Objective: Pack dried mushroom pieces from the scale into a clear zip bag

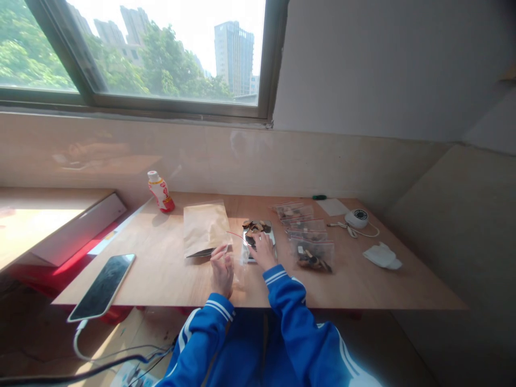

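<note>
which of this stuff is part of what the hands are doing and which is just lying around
In use: left hand, right hand, dark slices, shiny tray, brown paper envelope, zip bags of slices.

Lying around: plastic drink bottle, smartphone, white dome camera, crumpled tissue, white paper card.

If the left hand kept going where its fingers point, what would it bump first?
Probably the flat tan kraft-paper envelope, lying just ahead of the left hand. The fingertips look very close to its bottom edge, but I can't tell whether they already touch.
</note>
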`<state>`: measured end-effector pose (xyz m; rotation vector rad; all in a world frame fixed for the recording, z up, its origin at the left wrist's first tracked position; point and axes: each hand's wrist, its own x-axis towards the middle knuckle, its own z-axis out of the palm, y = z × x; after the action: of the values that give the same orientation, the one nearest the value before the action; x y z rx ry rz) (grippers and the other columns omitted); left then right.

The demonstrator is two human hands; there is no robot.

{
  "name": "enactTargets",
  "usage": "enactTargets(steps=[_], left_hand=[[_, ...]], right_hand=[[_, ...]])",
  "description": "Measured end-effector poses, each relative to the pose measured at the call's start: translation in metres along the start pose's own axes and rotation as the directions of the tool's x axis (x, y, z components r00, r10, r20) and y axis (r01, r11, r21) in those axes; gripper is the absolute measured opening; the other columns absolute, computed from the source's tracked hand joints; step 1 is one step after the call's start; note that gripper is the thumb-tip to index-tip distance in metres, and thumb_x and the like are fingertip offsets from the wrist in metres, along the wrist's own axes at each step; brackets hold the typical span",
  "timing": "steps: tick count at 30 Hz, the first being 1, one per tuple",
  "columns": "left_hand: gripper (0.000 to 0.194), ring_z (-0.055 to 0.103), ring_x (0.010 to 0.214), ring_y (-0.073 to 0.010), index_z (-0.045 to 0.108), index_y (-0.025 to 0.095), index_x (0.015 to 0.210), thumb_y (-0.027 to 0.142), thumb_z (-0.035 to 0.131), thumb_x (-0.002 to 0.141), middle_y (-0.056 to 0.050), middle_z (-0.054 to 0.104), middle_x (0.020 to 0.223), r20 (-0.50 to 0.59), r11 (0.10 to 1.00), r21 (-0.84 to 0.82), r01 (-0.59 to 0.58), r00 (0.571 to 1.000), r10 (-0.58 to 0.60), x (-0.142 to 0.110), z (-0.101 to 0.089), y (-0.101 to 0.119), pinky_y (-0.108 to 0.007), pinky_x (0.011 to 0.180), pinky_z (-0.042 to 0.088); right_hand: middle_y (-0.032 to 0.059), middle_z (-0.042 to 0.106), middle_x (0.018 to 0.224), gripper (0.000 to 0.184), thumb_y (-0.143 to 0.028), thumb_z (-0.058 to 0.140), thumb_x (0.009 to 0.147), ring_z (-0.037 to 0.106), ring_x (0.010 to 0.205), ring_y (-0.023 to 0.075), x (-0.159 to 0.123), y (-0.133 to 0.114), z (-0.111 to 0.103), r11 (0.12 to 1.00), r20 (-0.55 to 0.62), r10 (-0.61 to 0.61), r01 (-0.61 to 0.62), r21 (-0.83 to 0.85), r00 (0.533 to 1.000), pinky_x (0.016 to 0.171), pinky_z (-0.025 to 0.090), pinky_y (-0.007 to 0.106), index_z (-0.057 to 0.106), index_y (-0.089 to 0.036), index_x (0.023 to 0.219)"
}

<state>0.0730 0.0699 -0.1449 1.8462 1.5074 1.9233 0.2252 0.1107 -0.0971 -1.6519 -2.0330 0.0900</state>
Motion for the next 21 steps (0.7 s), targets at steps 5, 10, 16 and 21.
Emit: enactTargets(steps=[5, 10, 16, 21], left_hand=[[0.012, 0.051, 0.112, -0.0191, 0.037, 0.021, 0.105, 0.023, 0.037, 0.094, -0.011, 0.050, 0.115, 0.001, 1.000, 0.007, -0.014, 1.000, 0.014, -0.001, 0.001, -0.003, -0.045, 0.092, 0.045], [0.013, 0.051, 0.112, -0.0190, 0.038, 0.021, 0.106, 0.024, 0.037, 0.094, -0.011, 0.049, 0.115, 0.001, 1.000, 0.001, -0.015, 1.000, 0.015, -0.002, 0.002, -0.006, -0.045, 0.092, 0.045], [0.013, 0.051, 0.111, -0.0188, 0.037, 0.021, 0.106, 0.023, 0.037, 0.094, -0.011, 0.049, 0.114, 0.002, 1.000, 0.011, -0.017, 1.000, 0.017, -0.001, 0.001, -0.004, -0.044, 0.091, 0.046], [0.012, 0.052, 0.111, -0.0191, 0.039, 0.021, 0.105, 0.024, 0.038, 0.093, -0.010, 0.049, 0.114, 0.003, 1.000, 0.004, -0.004, 1.000, 0.004, -0.001, 0.001, -0.005, -0.043, 0.090, 0.046]], right_hand=[[0.0107, 0.056, 0.104, 0.021, -0.023, 0.062, 0.083, 0.051, 0.096, 0.0259, -0.002, 0.003, 0.007, 0.998, -0.004, -0.052, 0.052, -0.042, 0.999, 0.081, 0.044, 0.037, 0.064, -0.020, 0.103], [0.0078, 0.059, 0.095, 0.013, -0.018, 0.059, 0.085, 0.052, 0.092, 0.0231, -0.002, 0.017, 0.013, 0.993, -0.062, -0.101, 0.105, 0.050, 0.993, 0.079, 0.045, 0.035, 0.068, -0.022, 0.094], [0.0064, 0.060, 0.086, 0.018, -0.015, 0.053, 0.088, 0.055, 0.088, 0.0214, 0.001, 0.024, 0.012, 0.979, -0.118, -0.073, 0.094, 0.179, 0.990, 0.077, 0.048, 0.033, 0.070, -0.021, 0.090], [0.0061, 0.062, 0.084, 0.017, -0.018, 0.055, 0.087, 0.056, 0.087, 0.0212, 0.001, 0.019, -0.001, 0.944, -0.171, 0.002, 0.055, 0.325, 0.985, 0.080, 0.048, 0.034, 0.071, -0.020, 0.087]])
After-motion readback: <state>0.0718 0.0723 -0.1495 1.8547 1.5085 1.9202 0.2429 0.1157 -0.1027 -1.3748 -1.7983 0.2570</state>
